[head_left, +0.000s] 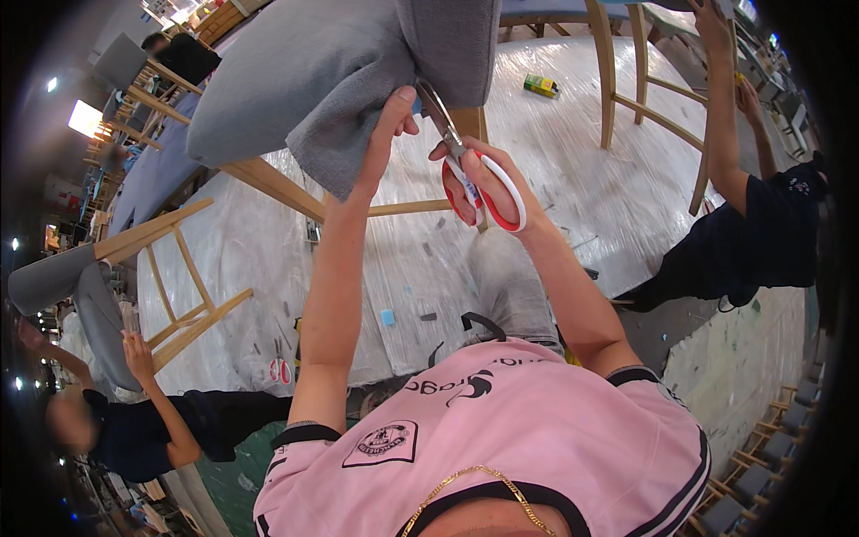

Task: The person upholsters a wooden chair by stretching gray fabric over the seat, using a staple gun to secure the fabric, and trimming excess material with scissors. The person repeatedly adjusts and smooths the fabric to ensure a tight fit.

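Observation:
A chair with a grey upholstered seat and wooden legs is tipped in front of me. Loose grey fabric hangs in a flap from the seat's corner. My left hand is closed at this flap's edge, with a bit of light blue showing by its fingertips. In my right hand is a pair of scissors with red and white handles. Their blades point up and left to the corner between the seat and another grey padded part; the tips are close to the fabric, and I cannot tell whether they touch it.
Clear plastic sheeting covers the work surface, scattered with scraps. Another pair of scissors and a light blue piece lie there. A yellow-green box sits farther off. Co-workers handle chairs at left and right.

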{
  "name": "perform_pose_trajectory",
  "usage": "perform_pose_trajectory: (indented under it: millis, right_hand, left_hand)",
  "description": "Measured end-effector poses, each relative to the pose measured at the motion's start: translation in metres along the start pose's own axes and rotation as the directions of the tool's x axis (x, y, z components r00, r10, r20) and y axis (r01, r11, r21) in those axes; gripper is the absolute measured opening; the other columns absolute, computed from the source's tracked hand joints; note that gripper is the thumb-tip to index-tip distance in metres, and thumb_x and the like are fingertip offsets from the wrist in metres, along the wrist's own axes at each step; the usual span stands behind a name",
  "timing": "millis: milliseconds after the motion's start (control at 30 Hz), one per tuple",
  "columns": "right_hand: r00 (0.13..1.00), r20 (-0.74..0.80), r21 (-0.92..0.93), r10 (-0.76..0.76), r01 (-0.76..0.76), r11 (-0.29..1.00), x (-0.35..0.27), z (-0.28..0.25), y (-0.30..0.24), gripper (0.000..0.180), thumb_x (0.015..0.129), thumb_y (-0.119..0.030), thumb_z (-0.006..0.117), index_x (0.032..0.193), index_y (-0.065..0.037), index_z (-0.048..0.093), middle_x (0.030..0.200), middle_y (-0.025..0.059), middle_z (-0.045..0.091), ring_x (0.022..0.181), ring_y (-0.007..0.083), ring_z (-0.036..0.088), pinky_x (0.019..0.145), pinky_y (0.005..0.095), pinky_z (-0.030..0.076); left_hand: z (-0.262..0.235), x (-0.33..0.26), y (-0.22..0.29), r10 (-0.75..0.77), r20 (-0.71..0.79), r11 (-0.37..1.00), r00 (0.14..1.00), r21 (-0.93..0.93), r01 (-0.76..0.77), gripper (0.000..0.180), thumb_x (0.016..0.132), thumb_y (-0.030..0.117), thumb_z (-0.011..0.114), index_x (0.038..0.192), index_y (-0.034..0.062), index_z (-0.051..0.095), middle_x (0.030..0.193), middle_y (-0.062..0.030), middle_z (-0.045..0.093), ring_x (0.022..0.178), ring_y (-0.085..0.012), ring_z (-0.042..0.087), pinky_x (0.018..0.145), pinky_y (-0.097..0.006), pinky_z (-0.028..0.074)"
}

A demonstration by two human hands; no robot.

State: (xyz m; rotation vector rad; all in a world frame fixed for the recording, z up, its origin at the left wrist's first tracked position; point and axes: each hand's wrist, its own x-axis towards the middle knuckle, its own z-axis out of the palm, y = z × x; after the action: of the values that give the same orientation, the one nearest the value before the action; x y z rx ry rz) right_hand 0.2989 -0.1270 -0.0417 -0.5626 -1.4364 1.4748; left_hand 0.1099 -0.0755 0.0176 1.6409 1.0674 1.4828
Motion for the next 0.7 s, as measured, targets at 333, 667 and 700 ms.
perform_pose_trajectory:
  millis: [333, 667, 700]
  right_hand:
    - [1.000, 0.011, 0.076, -0.024, 0.023, 0.997, 0.005, 0.004, -0.003, 0.059, 0.111, -0.053, 0.037, 0.125, 0.001, 0.058, 0.064, -0.0009, 0.056, 0.046, 0.0083, 0.053, 0.045, 0.0225, 0.045]
    - [1.000, -0.027, 0.058, -0.002, 0.003, 0.998, 0.015, 0.003, 0.000, 0.049, 0.108, -0.048, 0.051, 0.117, 0.000, 0.060, 0.063, -0.0003, 0.055, 0.045, 0.0079, 0.051, 0.045, 0.0221, 0.042]
    - [0.999, -0.047, 0.062, 0.018, -0.015, 0.998, 0.014, 0.004, -0.001, 0.045, 0.107, -0.045, 0.054, 0.115, -0.001, 0.060, 0.063, -0.0004, 0.055, 0.045, 0.0080, 0.050, 0.044, 0.0221, 0.041]
  left_hand:
    - [-0.007, 0.008, -0.011, 0.107, 0.039, 0.994, 0.993, 0.026, -0.108, 0.038, 0.093, 0.037, 0.075, 0.071, 0.0063, 0.070, 0.065, -0.0038, 0.067, 0.060, -0.0146, 0.062, 0.061, -0.030, 0.051]
    - [-0.002, 0.001, 0.004, 0.156, 0.009, 0.967, 0.988, 0.204, -0.154, 0.036, 0.096, 0.036, 0.074, 0.076, 0.0063, 0.073, 0.067, -0.0038, 0.070, 0.063, -0.0140, 0.067, 0.064, -0.030, 0.054]
    - [-0.003, 0.001, 0.005, 0.143, 0.020, 0.961, 0.990, 0.235, -0.143, 0.035, 0.096, 0.036, 0.074, 0.077, 0.0060, 0.073, 0.067, -0.0039, 0.070, 0.062, -0.0141, 0.067, 0.063, -0.030, 0.054]
